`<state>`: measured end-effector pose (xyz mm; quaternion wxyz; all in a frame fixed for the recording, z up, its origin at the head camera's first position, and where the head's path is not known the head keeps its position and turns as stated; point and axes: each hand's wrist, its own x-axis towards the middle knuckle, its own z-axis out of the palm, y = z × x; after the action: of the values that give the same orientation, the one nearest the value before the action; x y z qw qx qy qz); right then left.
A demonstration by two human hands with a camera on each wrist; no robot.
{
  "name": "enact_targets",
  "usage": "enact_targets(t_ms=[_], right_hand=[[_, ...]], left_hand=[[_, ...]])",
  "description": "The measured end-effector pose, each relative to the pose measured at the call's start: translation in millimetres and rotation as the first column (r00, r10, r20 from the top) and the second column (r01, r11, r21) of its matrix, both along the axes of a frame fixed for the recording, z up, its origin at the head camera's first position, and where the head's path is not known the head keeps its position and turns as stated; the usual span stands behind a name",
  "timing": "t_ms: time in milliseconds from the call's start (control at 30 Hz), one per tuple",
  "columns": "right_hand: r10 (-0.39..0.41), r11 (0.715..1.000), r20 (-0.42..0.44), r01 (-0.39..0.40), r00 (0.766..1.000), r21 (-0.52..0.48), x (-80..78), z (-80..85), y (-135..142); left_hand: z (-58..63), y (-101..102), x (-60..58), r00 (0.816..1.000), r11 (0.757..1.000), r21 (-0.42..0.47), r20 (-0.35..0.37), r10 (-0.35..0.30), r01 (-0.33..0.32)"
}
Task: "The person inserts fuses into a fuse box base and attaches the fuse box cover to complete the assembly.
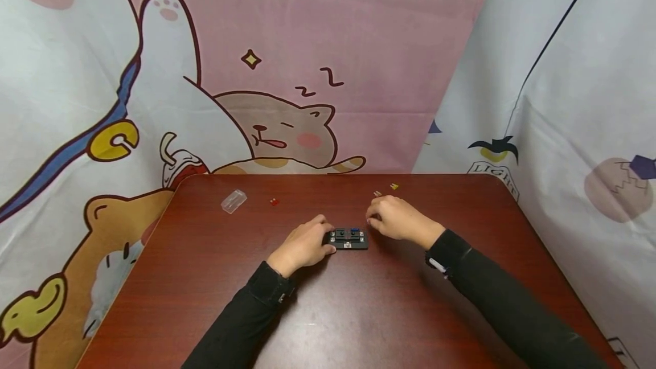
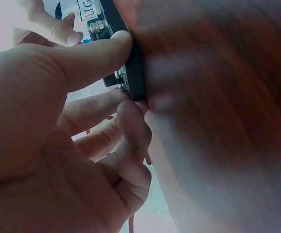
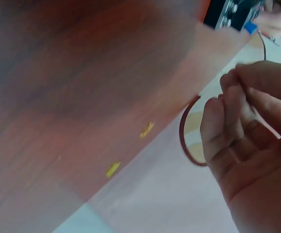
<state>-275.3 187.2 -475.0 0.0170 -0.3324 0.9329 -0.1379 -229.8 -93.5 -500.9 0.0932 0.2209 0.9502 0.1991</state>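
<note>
The left hand [image 1: 302, 245] grips the left end of the board [image 1: 349, 240] between thumb and fingers; the right hand [image 1: 394, 218], just beside the other end, has its fingertips drawn together, though whether they pinch anything cannot be told. Held at one end only, the board could swivel if its free side were pushed, and a stray right-hand sweep could scatter the yellow bits [image 3: 147, 129] just beyond it

Room bright, light evenly spread in head view; milky glare on near middle of counter [image 1: 343, 306], soft shadows under sleeves [image 1: 241, 315]. Left wrist view dim, bluish, fingers [image 2: 131, 121] shaded, upper left corner blown pale. Right wrist view hazy, black board [image 3: 233, 14] and yellow pieces [image 3: 147, 129] soft-edged.
</note>
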Motion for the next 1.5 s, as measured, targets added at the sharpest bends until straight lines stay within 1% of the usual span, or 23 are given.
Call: enact_targets(t_ms=[167,267,333,433,667,800,967,1100,1267,1500], right_hand=[[-0.126,0.992,-0.016,0.126,0.992,-0.010,-15.7,14.0,18],[-0.207,0.978,-0.034,0.206,0.978,-0.028,-25.9,22.7,31],[-0.245,0.969,-0.051,0.243,0.968,-0.035,-32.3,26.7,38],[-0.280,0.960,-0.068,0.279,0.958,-0.026,-40.7,28.1,48],[-0.348,0.937,-0.037,0.348,0.937,-0.012,-53.3,21.3,62],[-0.362,0.932,-0.033,0.362,0.932,0.009,-60.4,16.6,66],[-0.315,0.944,-0.063,0.320,0.947,0.083,-72.0,9.4,67],[-0.273,0.952,-0.075,0.281,0.959,0.122,-79.0,5.3,65],[-0.257,0.955,-0.072,0.265,0.964,0.136,-83.6,1.1,62],[-0.272,0.953,-0.046,0.275,0.961,0.127,-87.7,-5.4,62]], left_hand=[[1.8,0,-1.1,1.000,1.000,-0.014,0.011,0.017,-0.017],[3.7,-1,-2.0,1.000,1.000,-0.016,0.000,0.019,-0.019],[4.4,-1,-2.2,1.000,1.000,-0.009,-0.012,0.015,-0.015],[5.6,-1,-1.8,1.000,1.000,-0.001,-0.026,0.010,-0.010],[7.5,-1,-1.6,1.000,1.000,-0.005,-0.014,0.016,-0.016],[6.8,-1,-2.0,1.000,1.000,-0.012,-0.017,0.016,-0.016],[3.5,-2,-2.0,1.000,1.000,-0.008,-0.010,0.020,-0.021],[1.4,-3,-1.1,1.000,1.000,-0.002,0.005,0.021,-0.021],[0.7,-2,0.0,1.000,1.000,-0.003,0.009,0.016,-0.016],[0.5,-1,0.0,1.000,1.000,0.002,0.001,0.003,-0.003]])
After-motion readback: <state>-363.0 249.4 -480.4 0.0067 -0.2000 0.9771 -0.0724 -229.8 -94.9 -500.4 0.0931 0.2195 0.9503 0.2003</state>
